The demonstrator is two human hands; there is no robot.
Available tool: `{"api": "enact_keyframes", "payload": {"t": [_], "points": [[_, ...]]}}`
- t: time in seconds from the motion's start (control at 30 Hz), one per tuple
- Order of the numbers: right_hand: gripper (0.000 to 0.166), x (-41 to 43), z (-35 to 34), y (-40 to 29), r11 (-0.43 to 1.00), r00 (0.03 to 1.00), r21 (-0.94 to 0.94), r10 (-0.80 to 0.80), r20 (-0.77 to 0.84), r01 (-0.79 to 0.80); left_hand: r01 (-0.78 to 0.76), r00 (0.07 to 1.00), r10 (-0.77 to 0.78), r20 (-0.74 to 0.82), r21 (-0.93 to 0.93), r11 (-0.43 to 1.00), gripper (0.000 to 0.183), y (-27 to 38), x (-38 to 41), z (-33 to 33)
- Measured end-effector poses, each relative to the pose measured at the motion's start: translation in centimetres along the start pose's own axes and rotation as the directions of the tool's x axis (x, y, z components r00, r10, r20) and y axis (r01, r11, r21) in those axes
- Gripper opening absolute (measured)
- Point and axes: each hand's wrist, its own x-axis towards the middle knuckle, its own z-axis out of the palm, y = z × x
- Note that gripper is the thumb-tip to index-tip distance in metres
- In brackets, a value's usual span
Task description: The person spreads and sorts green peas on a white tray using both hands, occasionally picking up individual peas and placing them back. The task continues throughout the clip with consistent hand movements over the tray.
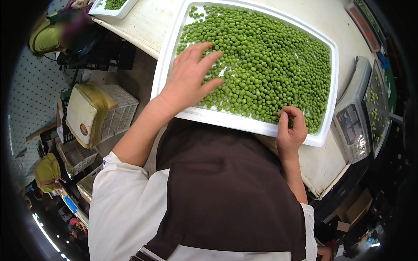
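A white foam tray (332,81) lies before me, spread with loose green peas (261,62). My left hand (192,71) is over the peas at the tray's left side, palm down with its fingers apart and nothing visible in it. Around its fingertips the peas thin out and the white tray bottom shows through. At the near right rim, my right hand (292,129) has thumb and forefinger curled together beside the peas. Whether a pea is pinched between those fingers is hidden.
The tray sits on a white table (140,32). To its right stands a digital scale (352,127) with stray peas on its metal pan (377,107). A smaller white tray (122,11) of peas is at the far left, near a person (65,32). Crates (119,104) stand left.
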Motion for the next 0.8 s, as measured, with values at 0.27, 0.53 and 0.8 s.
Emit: {"api": "enact_keyframes", "payload": {"t": [0.27,0.53,0.8], "points": [[0.011,0.2,0.0,-0.2,1.000,1.000,-0.007,-0.015,0.000,0.015,0.073,0.997,-0.077,-0.015,-0.179,0.981,0.054,-3.5,4.0,0.4],[0.011,0.3,0.0,-0.4,1.000,1.000,-0.006,-0.017,-0.001,0.017,0.056,0.996,-0.039,0.078,-0.234,0.971,0.048,-3.4,7.4,2.7],[0.011,0.4,0.0,-0.7,0.998,0.998,-0.038,-0.055,-0.009,0.054,0.001,0.998,0.016,0.055,-0.307,0.952,0.042,1.8,4.3,3.3]]}}
